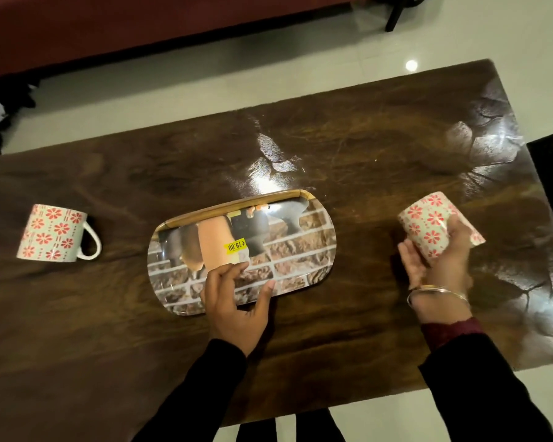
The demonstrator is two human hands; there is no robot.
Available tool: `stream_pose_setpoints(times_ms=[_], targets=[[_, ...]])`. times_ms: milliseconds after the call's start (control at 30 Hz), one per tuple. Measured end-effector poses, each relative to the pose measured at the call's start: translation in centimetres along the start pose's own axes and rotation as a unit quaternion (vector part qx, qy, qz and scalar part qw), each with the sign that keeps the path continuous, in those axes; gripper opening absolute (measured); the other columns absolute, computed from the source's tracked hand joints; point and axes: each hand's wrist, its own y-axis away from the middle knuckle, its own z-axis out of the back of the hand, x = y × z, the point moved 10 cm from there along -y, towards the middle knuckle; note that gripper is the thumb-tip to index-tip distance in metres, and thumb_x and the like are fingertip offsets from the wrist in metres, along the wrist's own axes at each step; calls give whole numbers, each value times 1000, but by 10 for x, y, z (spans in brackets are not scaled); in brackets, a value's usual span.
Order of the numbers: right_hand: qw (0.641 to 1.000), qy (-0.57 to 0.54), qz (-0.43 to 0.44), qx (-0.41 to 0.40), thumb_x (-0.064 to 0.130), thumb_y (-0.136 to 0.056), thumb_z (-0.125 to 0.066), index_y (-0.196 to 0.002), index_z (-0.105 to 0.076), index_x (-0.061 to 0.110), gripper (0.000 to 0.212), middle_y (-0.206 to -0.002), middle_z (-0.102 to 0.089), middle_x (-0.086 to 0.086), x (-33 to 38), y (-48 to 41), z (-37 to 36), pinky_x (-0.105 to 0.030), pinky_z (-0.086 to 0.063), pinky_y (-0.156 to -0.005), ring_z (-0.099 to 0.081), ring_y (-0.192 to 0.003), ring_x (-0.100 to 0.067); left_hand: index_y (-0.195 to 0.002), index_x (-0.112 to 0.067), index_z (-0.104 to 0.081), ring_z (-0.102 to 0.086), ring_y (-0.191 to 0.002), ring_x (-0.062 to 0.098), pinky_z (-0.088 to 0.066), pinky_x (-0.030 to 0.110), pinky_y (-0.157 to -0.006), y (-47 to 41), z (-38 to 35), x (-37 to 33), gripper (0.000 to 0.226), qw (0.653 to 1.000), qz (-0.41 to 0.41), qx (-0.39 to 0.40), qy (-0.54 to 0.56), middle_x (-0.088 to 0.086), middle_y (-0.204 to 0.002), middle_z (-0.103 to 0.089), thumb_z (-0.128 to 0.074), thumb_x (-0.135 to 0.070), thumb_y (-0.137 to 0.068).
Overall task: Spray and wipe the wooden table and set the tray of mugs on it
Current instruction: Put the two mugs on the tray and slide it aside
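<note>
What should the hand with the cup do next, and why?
Probably carry the white mug with red flowers in the right hand over to the empty oblong brick-print tray and set it down. The left hand steadies the tray's near edge on the dark wooden table, and nothing stands on it.

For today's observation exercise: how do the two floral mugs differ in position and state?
The left mug stands untouched on the table, left of the tray; the right mug is gripped by the right hand, tilted. The left mug's handle shows; the right mug's is hidden. Both share the red flower pattern.
</note>
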Motion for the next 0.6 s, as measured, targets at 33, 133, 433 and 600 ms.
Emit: stream_pose_setpoints(times_ms=[33, 133, 433, 600], targets=[[993, 62, 93, 27, 44, -73, -89, -105, -67, 8, 53, -102, -76, -9, 16, 32, -20, -40, -65, -77, -78, -90, -22, -113, -8, -70, -62, -103, 30, -52, 54, -82, -2, 3, 3, 45, 1000, 7, -6, 1, 7, -112, -59, -85, -32, -79], [924, 256, 259, 121, 41, -66, -94, -106, -72, 16, 53, -108, -76, 0, 8, 71, -50, -28, -62, -85, -75, -100, -17, -116, -10, -68, -61, -106, 16, -55, 53, -80, -7, 17, 11, 46, 999, 27, -18, 18, 5, -114, -58, -81, -38, -82], [496, 549, 552, 385, 47, -55, -95, -120, -59, 10, 83, -126, -52, -5, -56, 174, -152, -11, -40, -94, -46, -113, -5, -118, -15, -66, -63, -106, 28, -51, 55, -89, -13, 54, 50, 45, 997, 57, -43, -10, 2, -115, -59, -81, -32, -79], [460, 599, 548, 360, 46, -53, -97, -120, -55, 14, 85, -126, -48, 0, -68, 163, -163, -37, -56, -81, -44, -100, 0, -117, -21, -65, -62, -104, 22, -45, 50, -91, -10, 67, 57, 46, 996, 70, -47, -19, -9, -114, -53, -83, -35, -78]])
